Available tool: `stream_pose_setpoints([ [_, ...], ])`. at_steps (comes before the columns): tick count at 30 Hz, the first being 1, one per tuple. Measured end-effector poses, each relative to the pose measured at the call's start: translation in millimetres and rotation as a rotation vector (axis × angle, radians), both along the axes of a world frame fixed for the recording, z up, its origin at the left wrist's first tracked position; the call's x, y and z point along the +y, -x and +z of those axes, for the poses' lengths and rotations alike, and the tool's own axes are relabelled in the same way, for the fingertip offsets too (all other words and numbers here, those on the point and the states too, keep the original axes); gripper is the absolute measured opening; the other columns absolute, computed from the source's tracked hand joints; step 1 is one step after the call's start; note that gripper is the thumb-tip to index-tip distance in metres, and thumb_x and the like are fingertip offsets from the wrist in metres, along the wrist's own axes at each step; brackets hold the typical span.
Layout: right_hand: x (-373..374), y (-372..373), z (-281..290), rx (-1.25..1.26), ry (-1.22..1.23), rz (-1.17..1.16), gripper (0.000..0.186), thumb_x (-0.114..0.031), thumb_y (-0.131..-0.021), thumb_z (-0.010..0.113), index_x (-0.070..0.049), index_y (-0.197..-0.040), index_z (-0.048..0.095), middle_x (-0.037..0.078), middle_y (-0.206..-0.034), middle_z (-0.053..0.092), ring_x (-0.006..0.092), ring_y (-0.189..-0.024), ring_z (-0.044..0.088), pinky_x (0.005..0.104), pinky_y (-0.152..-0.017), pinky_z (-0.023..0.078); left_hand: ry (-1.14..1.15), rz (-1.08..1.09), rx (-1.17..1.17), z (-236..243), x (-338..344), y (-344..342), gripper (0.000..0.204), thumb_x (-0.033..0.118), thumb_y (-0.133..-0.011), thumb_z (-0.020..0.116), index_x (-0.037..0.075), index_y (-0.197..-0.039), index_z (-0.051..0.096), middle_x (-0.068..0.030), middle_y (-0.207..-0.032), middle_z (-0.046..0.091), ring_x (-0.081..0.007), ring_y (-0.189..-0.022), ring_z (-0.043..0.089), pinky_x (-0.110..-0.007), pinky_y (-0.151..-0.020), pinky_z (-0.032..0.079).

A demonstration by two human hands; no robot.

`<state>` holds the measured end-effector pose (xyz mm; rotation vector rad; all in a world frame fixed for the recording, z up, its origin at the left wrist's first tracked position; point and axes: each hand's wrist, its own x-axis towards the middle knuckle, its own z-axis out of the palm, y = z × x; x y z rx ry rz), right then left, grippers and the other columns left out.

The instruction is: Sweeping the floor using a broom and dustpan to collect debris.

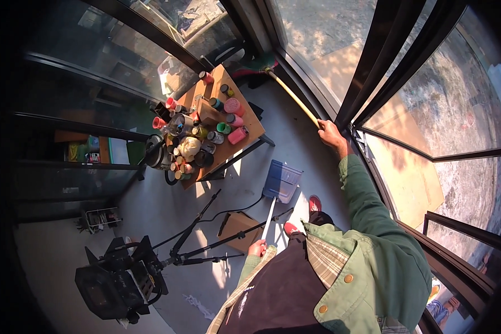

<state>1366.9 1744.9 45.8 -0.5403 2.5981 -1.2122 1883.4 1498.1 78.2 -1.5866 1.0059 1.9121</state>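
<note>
My right hand [331, 135], arm stretched ahead, is closed round the yellow handle of a broom [296, 99]. The broom's head, with green and red showing, lies in the dark far corner by the glass wall's frame; its bristles are hard to make out. Low and near my body, my left hand [257, 248] grips the white handle of a long-handled dustpan [283, 181]. The blue pan is just ahead of my red shoes, well apart from the broom head. I cannot make out any sweepings in it.
A wooden table [251, 123] crowded with jars and paint pots stands ahead left. A black studio light [114, 281] on a tripod [186, 245] is at left, its cable crossing the floor. A cardboard box [240, 232] sits among the tripod legs. Framed glass panels [412, 133] run along the right.
</note>
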Motion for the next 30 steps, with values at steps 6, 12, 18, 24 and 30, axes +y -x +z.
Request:
stream_pose_setpoints([
  [6, 28.6, -39.6, -1.2, 0.157, 0.059, -0.082, 0.046, -0.005, -0.074, 0.060, 0.001, -0.120, 0.060, 0.020, -0.088, 0.058, 0.0351, -0.084, 0.060, 0.0406, -0.077, 0.048, 0.004, 0.001, -0.016, -2.0, -1.3, 6.1, 0.024, 0.027, -0.092, 0.054, 0.007, -0.077, 0.054, -0.0012, -0.056, 0.052, -0.0112, -0.041, 0.041, -0.026, -0.039, 0.029],
  [12, 5.8, 24.6, -8.4, 0.143, 0.101, -0.051, 0.050, -0.005, -0.074, 0.062, 0.000, -0.123, 0.059, 0.022, -0.097, 0.062, 0.0356, -0.094, 0.062, 0.0384, -0.083, 0.049, 0.021, -0.015, 0.028, -1.5, -4.7, 10.1, 0.025, 0.024, -0.093, 0.052, 0.006, -0.077, 0.055, -0.0016, -0.057, 0.051, -0.0115, -0.041, 0.041, -0.025, -0.040, 0.029],
  [18, 4.6, 38.0, -27.4, -0.285, 0.110, -0.101, 0.054, -0.007, -0.073, 0.063, 0.000, -0.126, 0.058, 0.021, -0.111, 0.067, 0.0270, -0.098, 0.067, 0.0344, -0.084, 0.051, 0.009, 0.025, 0.015, -0.7, -3.7, 4.1, 0.022, 0.024, -0.094, 0.052, 0.007, -0.080, 0.053, -0.0014, -0.057, 0.051, -0.0115, -0.041, 0.040, -0.026, -0.039, 0.029],
  [24, 53.8, -51.1, -11.1, -0.168, 0.095, -0.108, 0.052, -0.005, -0.073, 0.055, 0.004, -0.124, 0.057, 0.026, -0.095, 0.067, 0.0339, -0.088, 0.067, 0.0371, -0.081, 0.051, 0.032, 0.019, 0.014, -6.4, -0.8, 2.0, 0.021, 0.023, -0.092, 0.055, 0.005, -0.081, 0.054, -0.0019, -0.056, 0.051, -0.0117, -0.042, 0.041, -0.026, -0.039, 0.030],
  [30, 42.5, -84.8, 71.7, 0.062, 0.208, -0.061, 0.049, -0.002, -0.079, 0.059, 0.002, -0.128, 0.055, 0.017, -0.093, 0.056, 0.0279, -0.084, 0.060, 0.0342, -0.079, 0.049, 0.097, -0.077, 0.014, -20.5, -1.2, 0.9, 0.027, 0.026, -0.094, 0.050, 0.007, -0.076, 0.055, -0.0004, -0.056, 0.050, -0.0118, -0.041, 0.041, -0.027, -0.041, 0.030],
])
